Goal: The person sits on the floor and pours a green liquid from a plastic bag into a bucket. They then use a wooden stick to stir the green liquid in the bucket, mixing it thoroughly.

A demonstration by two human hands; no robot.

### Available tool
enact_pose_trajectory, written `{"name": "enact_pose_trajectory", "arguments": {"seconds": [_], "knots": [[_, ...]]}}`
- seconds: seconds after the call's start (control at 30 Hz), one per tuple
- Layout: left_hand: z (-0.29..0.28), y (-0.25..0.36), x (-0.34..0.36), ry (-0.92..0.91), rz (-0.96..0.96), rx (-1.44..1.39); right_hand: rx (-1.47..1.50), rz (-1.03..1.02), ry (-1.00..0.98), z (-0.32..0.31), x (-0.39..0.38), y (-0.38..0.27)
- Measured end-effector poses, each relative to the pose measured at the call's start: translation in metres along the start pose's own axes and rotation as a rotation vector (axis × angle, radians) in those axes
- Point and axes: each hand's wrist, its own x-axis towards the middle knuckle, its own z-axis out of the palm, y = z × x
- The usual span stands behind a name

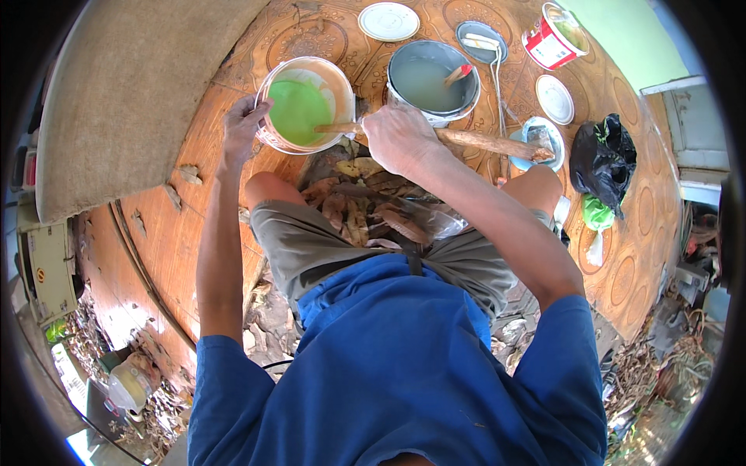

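Left hand (242, 128) grips the near rim of the round white plastic bucket of bright green paint (305, 105), fingers hooked over the edge. Right hand (400, 140) is clenched around the long rough wooden stick (466, 140); the stick's tip sits in the green paint, its tail runs right, over the small blue-rimmed dish (542, 140). The bucket sits on the patterned orange floor (233, 70), just ahead of the person's knees.

Risks as I judge them:
- Bucket is fairly full. A wide or fast sweep with the stick could slop paint over the rim onto the floor or the left hand's fingers.
- Only one hand steadies it. If that grip slips, stick leverage could tip the bucket toward the knees.
- The stick's long tail swings opposite to the tip. It could knock the blue-rimmed dish or clip the grey metal pail of pale liquid (434, 78) just beside it.
- White round lids (388, 21) and a red-and-white tin (553, 37) stand further back, less exposed.
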Motion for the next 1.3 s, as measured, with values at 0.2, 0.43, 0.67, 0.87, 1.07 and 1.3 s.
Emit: {"name": "enact_pose_trajectory", "arguments": {"seconds": [0.2, 0.43, 0.67, 0.87, 1.07, 1.3], "knots": [[0.006, -0.007, 0.004, -0.047, 0.052, 0.113, 0.04, 0.017, 0.019, -0.011, 0.003, 0.002], [0.014, 0.003, 0.002, -0.067, 0.034, 0.087, 0.051, 0.138, 0.089, 0.0, 0.007, 0.027], [0.015, 0.0, 0.01, -0.018, 0.022, 0.069, 0.025, 0.114, 0.0, 0.019, -0.014, 0.022], [-0.004, -0.013, 0.015, -0.036, 0.04, 0.099, 0.121, 0.049, 0.059, 0.002, -0.001, 0.014], [0.003, -0.002, 0.011, 0.004, -0.01, 0.037, 0.072, 0.156, 0.152, 0.015, 0.01, 0.032], [-0.036, -0.014, 0.02, 0.013, 0.025, 0.122, 0.04, 0.139, 0.046, -0.012, -0.012, 0.021]]}}
